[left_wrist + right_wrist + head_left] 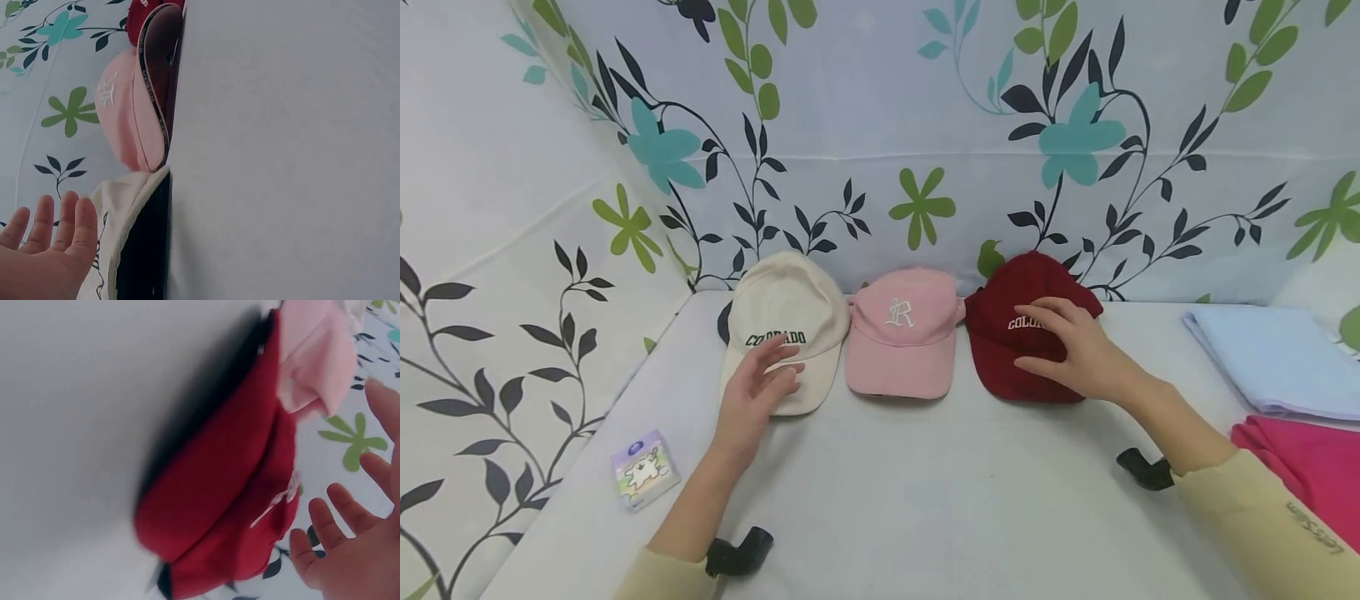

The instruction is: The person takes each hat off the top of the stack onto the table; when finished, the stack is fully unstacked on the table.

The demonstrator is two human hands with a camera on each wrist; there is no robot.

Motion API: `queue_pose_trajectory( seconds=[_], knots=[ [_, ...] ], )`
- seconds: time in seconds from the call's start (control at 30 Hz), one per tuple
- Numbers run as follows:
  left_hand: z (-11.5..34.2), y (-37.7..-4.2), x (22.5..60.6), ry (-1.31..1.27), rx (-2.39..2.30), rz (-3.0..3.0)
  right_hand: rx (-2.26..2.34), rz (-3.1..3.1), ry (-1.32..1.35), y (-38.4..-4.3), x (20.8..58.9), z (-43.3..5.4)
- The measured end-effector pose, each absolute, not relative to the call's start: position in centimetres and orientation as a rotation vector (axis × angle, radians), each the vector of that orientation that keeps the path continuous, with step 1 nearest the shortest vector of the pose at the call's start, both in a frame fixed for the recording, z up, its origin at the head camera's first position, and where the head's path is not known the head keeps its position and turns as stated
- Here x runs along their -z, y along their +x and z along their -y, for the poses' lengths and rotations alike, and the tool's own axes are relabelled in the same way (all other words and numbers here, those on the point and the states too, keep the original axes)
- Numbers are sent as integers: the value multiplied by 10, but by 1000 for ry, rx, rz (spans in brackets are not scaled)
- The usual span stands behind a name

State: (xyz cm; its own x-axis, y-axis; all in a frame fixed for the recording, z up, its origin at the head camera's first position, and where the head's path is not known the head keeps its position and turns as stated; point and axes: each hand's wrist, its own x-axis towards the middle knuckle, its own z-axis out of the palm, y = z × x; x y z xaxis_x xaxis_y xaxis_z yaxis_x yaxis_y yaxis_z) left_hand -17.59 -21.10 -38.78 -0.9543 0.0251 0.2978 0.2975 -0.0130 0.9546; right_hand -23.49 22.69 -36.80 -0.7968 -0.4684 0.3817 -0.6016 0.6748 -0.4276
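Three baseball caps stand in a row at the back of the white table, brims toward me. The cream cap (790,292) with dark lettering is on the left, the pink cap (904,358) with a white R in the middle, the dark red cap (1015,367) on the right. My left hand (756,396) is in front of the cream cap, fingers spread and holding nothing. Before the red cap is my right hand (1086,354), its fingers apart, covering part of the lettering. In the right wrist view a gap shows between the fingers and the red cap (219,469).
A small pastel packet (645,471) with a cartoon animal lies at the left of the table (910,492). Folded light blue cloth (1277,354) and bright pink cloth (1300,467) lie at the right. A leaf-patterned sheet (850,125) hangs behind the caps.
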Motion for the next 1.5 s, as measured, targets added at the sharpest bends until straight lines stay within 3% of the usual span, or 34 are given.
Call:
queue_pose_trajectory(
  seconds=[0.9,1.5],
  knots=[
    [292,-160,384,258,1580,2567,-1203,2488,939,-279,338,-84],
    [306,-167,389,325,1772,2663,-1257,2703,953,-305,346,5]
  ],
)
